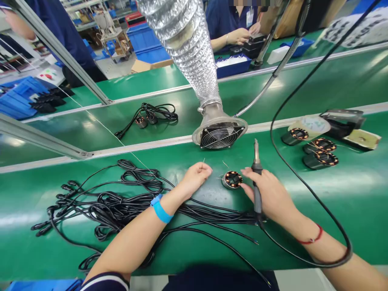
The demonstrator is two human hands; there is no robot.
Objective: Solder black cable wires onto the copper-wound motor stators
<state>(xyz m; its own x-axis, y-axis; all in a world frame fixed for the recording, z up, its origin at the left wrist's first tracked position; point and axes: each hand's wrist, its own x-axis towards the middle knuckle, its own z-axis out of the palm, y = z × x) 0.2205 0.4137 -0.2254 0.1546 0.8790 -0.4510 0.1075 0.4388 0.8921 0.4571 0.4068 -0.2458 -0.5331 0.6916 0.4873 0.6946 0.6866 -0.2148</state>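
My right hand (268, 192) grips a soldering iron (256, 178), its tip pointing up and away from me. The fingertips of that hand touch a small round copper-wound stator (232, 179) lying on the green bench (303, 194). My left hand (195, 176) is closed in a pinch on a thin solder wire (203, 161) just left of the stator. A blue band sits on my left wrist, a red cord on my right. Black cables (115, 202) lie in a tangle under my left forearm.
A fume extractor fan (220, 135) on a silver duct stands just behind the stator. Three more stators (321, 151) and an iron stand (345, 121) sit at the right. A wired pair of stators (145, 119) rests on the belt. Another person's hands (242, 36) work across the line.
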